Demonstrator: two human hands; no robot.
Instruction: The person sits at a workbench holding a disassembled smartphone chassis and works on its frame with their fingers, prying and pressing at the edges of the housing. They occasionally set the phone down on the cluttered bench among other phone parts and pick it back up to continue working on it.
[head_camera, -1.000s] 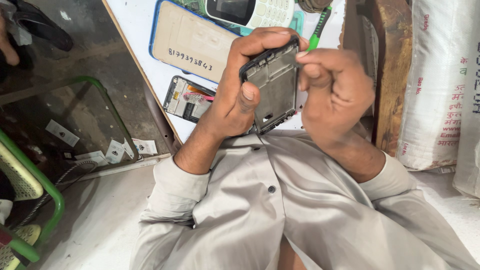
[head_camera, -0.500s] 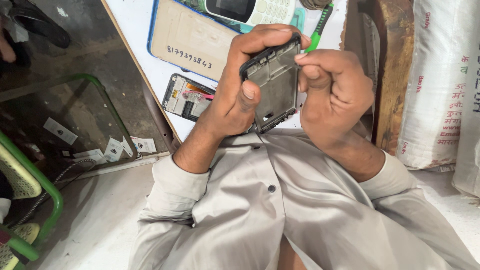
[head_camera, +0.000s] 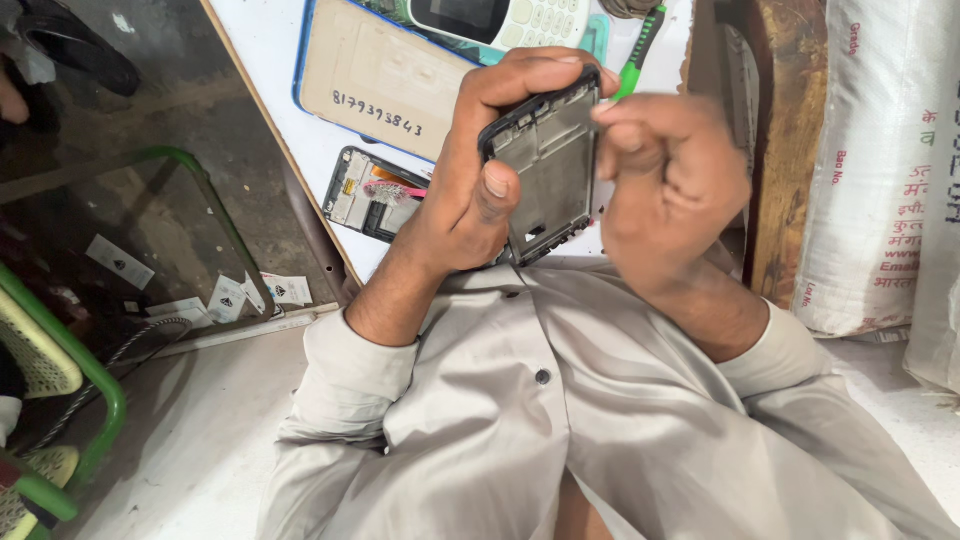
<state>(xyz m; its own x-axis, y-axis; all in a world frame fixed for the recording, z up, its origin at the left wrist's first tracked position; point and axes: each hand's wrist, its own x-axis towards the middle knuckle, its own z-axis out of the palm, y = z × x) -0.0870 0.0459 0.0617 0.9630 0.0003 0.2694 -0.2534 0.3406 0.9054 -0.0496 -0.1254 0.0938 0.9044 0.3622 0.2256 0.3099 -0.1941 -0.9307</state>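
The phone frame, a thin dark shell with its grey metal inner plate facing up, is held above the edge of the white table, over the person's lap. The left hand is wrapped around its left side, fingers curled over the top rim and the thumb pressed flat on the lower part of the plate. The right hand is bunched with fingertips meeting the frame's upper right edge; it is blurred, so I cannot tell whether it pinches a tool or only the rim. The frame looks light and stiff but thin, likely to bend or crack if twisted, so the long rims seem the safest grip, not the bare middle plate. On the table behind lie an opened phone with a pink strip, a tan panel with a blue edge, a keypad phone and a green-handled tool.
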